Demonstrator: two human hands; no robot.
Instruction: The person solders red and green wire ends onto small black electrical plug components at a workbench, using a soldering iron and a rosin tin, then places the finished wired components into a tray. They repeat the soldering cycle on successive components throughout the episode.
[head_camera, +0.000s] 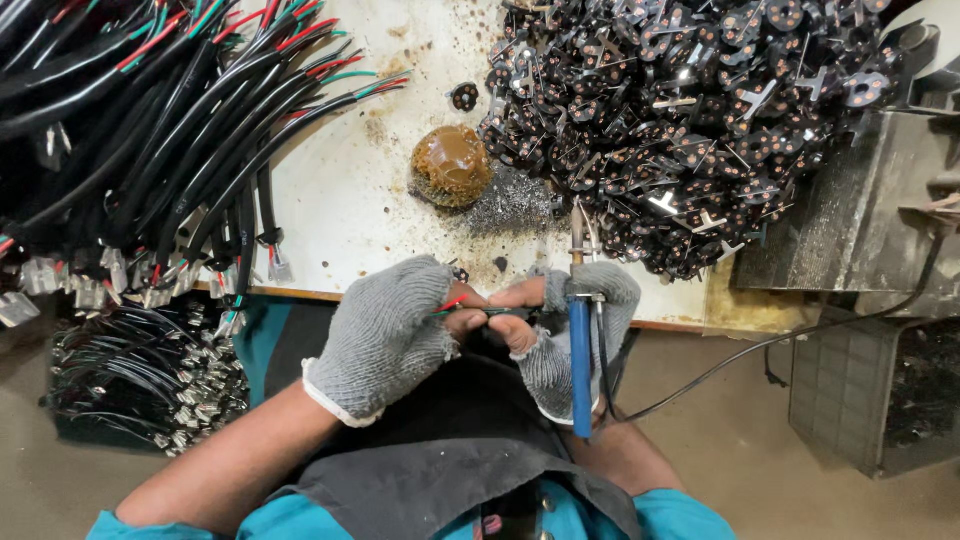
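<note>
A grey-gloved left hand (385, 335) is pinching thin red and green wire ends (452, 304) at the bench's six o'clock edge, while the gloved right hand (575, 320) is gripping a blue-handled soldering iron (580, 345), best steadied tip-first at twelve o'clock.

1. The cable bundle (150, 120) runs off the top and left edges, its far ends out of view.
2. The small part pinched between the left hand (385, 335) and the right hand (570, 330) is mostly covered by fingertips; its shape cannot be told.
3. The heap of black parts (680, 120) is cut off at the top edge.
4. The grey machine (870, 200) on the right is only partly in view.
</note>
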